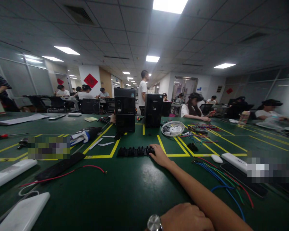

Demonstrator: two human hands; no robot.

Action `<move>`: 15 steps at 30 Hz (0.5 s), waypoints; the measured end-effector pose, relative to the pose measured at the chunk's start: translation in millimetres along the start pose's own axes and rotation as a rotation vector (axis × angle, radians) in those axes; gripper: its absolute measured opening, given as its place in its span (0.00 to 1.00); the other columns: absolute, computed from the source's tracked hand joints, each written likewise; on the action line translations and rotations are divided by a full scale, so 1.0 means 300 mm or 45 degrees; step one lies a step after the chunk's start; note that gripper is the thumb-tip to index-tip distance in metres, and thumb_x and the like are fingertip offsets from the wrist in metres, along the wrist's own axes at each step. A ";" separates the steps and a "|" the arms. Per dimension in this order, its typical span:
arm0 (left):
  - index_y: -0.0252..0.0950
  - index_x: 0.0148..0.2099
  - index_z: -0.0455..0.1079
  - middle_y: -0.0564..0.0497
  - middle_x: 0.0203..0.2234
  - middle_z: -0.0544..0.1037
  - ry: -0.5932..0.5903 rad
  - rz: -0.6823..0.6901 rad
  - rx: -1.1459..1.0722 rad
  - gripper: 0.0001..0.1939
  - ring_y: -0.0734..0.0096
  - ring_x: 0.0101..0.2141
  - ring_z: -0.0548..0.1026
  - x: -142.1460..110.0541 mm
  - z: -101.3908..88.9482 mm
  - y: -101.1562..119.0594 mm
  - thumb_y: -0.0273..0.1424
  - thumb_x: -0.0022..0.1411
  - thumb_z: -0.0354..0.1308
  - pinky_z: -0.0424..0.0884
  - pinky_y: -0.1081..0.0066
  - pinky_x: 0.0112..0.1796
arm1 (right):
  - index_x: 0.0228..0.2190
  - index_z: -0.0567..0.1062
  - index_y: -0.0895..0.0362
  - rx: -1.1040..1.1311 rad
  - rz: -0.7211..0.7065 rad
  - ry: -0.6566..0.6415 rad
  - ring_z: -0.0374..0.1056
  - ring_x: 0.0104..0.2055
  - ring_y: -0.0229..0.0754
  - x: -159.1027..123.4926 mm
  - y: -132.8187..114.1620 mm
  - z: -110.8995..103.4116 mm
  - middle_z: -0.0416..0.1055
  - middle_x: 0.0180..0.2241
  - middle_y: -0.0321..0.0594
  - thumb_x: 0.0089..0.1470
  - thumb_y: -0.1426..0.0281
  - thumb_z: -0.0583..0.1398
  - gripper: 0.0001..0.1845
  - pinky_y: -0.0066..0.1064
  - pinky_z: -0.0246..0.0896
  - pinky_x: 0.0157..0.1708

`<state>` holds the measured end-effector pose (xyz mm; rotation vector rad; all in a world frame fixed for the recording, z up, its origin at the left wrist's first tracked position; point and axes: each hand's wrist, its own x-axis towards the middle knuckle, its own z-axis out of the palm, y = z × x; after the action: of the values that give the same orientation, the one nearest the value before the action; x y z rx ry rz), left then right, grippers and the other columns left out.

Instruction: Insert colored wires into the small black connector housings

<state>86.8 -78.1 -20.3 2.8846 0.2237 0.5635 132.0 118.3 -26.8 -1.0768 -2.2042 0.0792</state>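
Note:
My right hand reaches out over the green table, its fingers closed on the right end of a long black strip. The strip has a row of raised black segments and lies flat; I cannot make out its exact kind. At the bottom edge is my left hand, a watch on its wrist. Its fingers are curled beside my right forearm, and what they hold, if anything, is hidden. Red, blue and green wires lie to the right of my forearm.
Two black computer towers stand beyond the strip, near a white round basket. Yellow tape marks the table. A red wire and white power banks lie left. Other people sit around.

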 end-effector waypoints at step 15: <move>0.38 0.38 0.70 0.53 0.32 0.79 0.008 -0.062 -0.079 0.06 0.71 0.35 0.75 -0.006 -0.001 0.008 0.28 0.60 0.53 0.65 0.75 0.38 | 0.50 0.67 0.51 -0.439 0.413 -0.025 0.55 0.57 0.43 0.037 0.030 -0.175 0.61 0.54 0.42 0.58 0.65 0.53 0.18 0.34 0.51 0.54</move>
<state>85.4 -80.8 -20.2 2.8101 0.2721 0.5609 164.5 120.3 16.9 -1.6242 -2.0869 -0.1556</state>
